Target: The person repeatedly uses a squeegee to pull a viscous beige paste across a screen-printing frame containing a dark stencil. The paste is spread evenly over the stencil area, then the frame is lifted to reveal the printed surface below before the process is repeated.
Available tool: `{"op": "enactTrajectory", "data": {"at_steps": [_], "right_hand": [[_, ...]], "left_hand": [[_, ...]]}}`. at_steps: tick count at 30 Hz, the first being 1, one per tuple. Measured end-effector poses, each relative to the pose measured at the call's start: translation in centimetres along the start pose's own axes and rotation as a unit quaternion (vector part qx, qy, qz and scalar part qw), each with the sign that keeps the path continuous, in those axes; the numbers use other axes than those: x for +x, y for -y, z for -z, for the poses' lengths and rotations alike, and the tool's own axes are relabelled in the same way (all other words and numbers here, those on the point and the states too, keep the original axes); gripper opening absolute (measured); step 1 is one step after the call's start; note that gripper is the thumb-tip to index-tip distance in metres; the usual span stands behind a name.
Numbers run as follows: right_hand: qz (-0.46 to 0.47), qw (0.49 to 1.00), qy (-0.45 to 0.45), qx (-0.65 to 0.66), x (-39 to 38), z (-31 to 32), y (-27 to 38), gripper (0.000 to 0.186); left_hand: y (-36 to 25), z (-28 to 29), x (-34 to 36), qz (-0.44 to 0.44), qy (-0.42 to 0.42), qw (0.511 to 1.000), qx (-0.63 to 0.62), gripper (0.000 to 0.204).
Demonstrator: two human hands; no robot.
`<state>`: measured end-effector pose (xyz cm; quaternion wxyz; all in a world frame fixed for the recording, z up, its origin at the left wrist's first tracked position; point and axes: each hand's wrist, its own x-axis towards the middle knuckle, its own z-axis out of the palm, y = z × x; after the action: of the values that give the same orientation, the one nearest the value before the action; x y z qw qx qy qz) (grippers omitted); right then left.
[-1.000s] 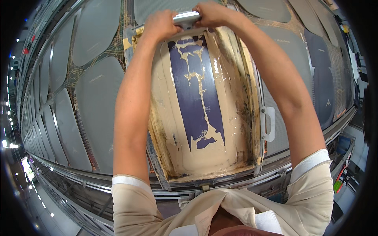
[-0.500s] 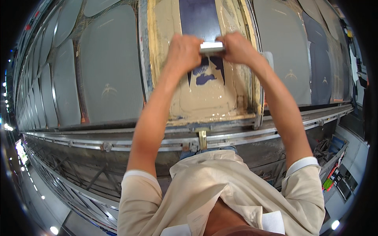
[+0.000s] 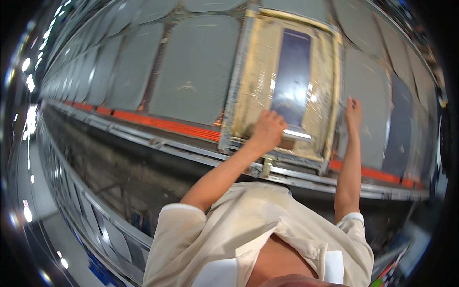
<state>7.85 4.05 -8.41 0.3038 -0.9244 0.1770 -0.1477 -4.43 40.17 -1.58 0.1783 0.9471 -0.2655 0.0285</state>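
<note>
My left hand [image 3: 269, 129] is closed around the left end of a squeegee [image 3: 297, 135], a pale bar at the near end of a printing screen [image 3: 334, 86]. The screen has a worn yellowish frame. Inside it, a long dark blue mesh panel [image 3: 292, 71] runs between beige, ink-smeared borders and shines wetly. Just outside the frame's right side is my right hand [image 3: 353, 114], its fingers curled in. Whatever it may hold there is hidden and slightly blurred.
Grey flat fabric pieces [image 3: 196, 67] with small pale prints lie in rows along the long table. A dark blue piece [image 3: 400, 124] lies at the right. Metal rails [image 3: 191, 157] and an orange strip [image 3: 167, 125] line the near edge.
The squeegee has come toward me to the screen's near end. My right hand has let go of it and moved right, outside the frame. The view has turned and shifted.
</note>
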Motion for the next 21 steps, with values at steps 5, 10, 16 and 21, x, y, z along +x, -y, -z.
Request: {"op": "enactTrajectory", "data": {"at_steps": [5,10,16,21], "right_hand": [[0.009,0.993,0.082,0.083,1.4,-0.6,-0.1,0.037],[0.002,0.990,0.075,0.118,0.0,2.0,6.7,0.032],[-0.011,0.977,0.072,0.200,-7.7,-9.4,17.5,0.028],[0.018,0.976,0.022,0.214,-15.3,-16.8,30.7,0.034]], "left_hand": [[1.1,-1.3,-1.3,0.015,-0.049,0.999,-0.014,0.023],[2.6,2.7,-2.8,0.035,-0.076,0.996,-0.030,0.027],[15.2,8.3,-8.7,0.086,-0.027,0.996,0.007,0.027],[26.9,13.6,-15.9,0.053,-0.034,0.998,0.002,0.025]]}}
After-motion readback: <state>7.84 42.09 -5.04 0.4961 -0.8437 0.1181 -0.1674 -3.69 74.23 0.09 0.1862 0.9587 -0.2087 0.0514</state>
